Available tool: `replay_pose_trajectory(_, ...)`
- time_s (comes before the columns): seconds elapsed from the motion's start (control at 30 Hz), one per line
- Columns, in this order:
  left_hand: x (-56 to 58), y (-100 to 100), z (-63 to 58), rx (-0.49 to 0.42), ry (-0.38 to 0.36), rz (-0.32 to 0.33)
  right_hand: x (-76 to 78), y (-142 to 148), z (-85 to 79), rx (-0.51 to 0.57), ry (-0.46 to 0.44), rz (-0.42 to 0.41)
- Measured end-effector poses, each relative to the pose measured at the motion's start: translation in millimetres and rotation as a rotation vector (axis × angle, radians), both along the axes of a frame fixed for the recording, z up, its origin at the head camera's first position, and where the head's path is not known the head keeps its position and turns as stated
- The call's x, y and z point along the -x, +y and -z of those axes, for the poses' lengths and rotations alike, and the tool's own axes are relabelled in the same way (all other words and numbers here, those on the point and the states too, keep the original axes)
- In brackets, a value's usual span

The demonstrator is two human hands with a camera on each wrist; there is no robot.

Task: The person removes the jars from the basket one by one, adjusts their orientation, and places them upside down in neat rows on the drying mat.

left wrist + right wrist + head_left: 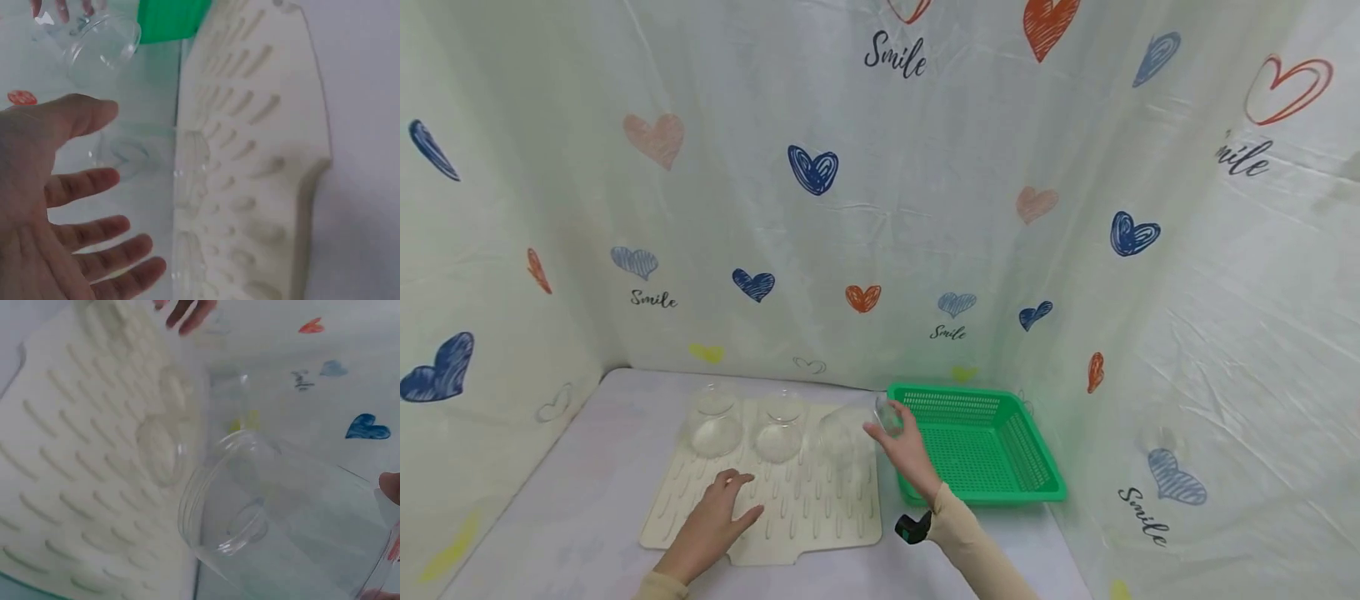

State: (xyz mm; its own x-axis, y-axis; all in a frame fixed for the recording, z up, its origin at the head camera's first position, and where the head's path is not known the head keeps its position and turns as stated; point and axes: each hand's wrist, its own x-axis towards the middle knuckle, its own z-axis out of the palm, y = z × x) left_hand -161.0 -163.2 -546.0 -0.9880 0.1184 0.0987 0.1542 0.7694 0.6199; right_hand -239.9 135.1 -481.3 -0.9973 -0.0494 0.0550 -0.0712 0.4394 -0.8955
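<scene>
My right hand (912, 446) grips a clear jar (300, 512) at one end, fingers and thumb around it. The jar is tilted, its ridged mouth toward the left, above the right back part of a cream drying mat (760, 533) with raised ridges. Two more clear jars stand on the mat's back part, a left jar (716, 433) and a middle jar (778, 440). Over the mat's front left, my left hand (711, 521) holds nothing, its fingers spread in the left wrist view.
A green perforated basket (977, 497) stands on the right, just behind my right hand. The white tabletop (580, 492) extends around the mat. A curtain (880, 208) printed with hearts hangs behind the table and along both sides.
</scene>
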Motion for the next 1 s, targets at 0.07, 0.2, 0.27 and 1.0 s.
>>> replay_pose_trajectory(0.07,-3.4,-12.2,9.0,0.091,-0.026,-0.039,9.3,-2.0,7.8,-0.11,0.067,0.046)
replay_pose_trajectory(0.2,-9.4,-27.9,26.1,0.191,-0.123,-0.072,26.6,-9.2,23.6,-0.299,0.179,0.064)
replay_pose_trajectory(0.27,-11.6,-31.2,34.5,0.222,-0.177,-0.069,34.1,-14.8,30.2,-0.394,0.219,0.056)
replay_pose_trajectory(1.0,-11.5,-25.9,54.0,0.281,-0.192,-0.085,54.5,-33.2,74.1,-0.619,0.304,-0.013)
